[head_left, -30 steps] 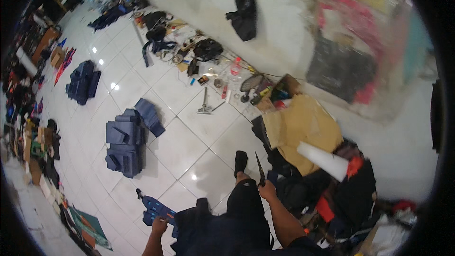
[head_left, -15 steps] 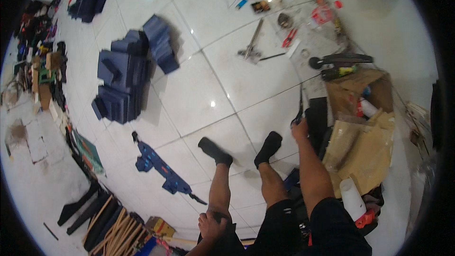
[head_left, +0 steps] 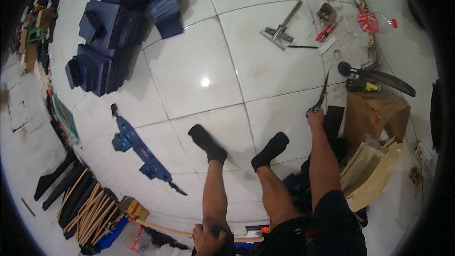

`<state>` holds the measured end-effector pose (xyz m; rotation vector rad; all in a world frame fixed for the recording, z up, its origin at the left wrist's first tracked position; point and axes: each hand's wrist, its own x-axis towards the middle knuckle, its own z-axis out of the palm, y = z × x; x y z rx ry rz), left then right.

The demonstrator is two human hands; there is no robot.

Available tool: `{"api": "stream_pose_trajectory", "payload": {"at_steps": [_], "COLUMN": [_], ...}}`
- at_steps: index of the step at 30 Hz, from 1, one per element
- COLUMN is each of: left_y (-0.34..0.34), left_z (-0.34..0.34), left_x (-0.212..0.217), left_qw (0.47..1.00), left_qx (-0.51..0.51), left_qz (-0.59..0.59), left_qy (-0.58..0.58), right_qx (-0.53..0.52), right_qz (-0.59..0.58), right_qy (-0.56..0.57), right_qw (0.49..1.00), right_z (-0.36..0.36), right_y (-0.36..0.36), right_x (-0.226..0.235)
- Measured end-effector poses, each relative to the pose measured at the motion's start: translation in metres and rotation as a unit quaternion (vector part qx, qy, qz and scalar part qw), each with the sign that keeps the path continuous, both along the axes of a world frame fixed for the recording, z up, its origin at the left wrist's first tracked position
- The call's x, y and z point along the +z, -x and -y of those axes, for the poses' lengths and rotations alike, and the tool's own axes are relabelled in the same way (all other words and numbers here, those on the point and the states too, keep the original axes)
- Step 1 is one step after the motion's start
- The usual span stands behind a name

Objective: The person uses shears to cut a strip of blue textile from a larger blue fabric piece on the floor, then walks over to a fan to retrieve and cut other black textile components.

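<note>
My right hand (head_left: 316,118) is closed round the dark handles of a pair of scissors (head_left: 323,96). Their blades point away from me over the white floor tiles. At my left knee, my left hand (head_left: 207,239) is bent with its fingers curled; a dark patch shows by them, too unclear to name. To the left of my feet lies a long dark blue fabric piece (head_left: 141,150) with light blue and red marks and black straps at its ends. Farther off stands a stack of folded dark blue panels (head_left: 111,23), with another blue pile (head_left: 166,4) beside it.
A cardboard box (head_left: 374,114) stands right of my right hand, with a black-handled tool (head_left: 384,79) and a dark bottle (head_left: 362,86) beyond it. A metal T-shaped tool (head_left: 283,27) and red pliers-like tool (head_left: 326,32) lie ahead. Wooden sticks (head_left: 95,213) are piled at the lower left.
The view has shifted, so the floor items ahead appear farther right and the blue stacks higher. My right hand still holds the scissors; my left hand stays at the knee.
</note>
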<state>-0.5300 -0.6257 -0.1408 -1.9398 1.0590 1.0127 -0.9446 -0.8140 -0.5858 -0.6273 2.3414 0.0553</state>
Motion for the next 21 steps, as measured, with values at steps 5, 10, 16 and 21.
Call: {"api": "stream_pose_trajectory", "payload": {"at_steps": [5,10,16,21], "left_y": [-0.019,-0.04,-0.081,-0.13], "left_z": [-0.009,-0.008,0.018,0.05], "left_x": [-0.004,0.005,0.039,0.071], "left_qw": [0.996,0.993,0.977,0.959], "left_qx": [0.084,0.078,0.156,0.23], "left_qz": [-0.029,-0.063,-0.06,-0.13], "left_qy": [-0.005,0.06,0.134,0.105], "right_qx": [0.141,0.201,0.338,0.426], "right_qz": [-0.028,0.107,0.233,0.291], "right_qy": [0.02,-0.031,-0.102,-0.127], "right_qw": [0.989,0.973,0.906,0.847], "right_z": [0.011,-0.016,-0.017,-0.008], "right_y": [-0.012,-0.07,-0.223,-0.303], "right_x": [0.035,0.105,0.255,0.373]}}
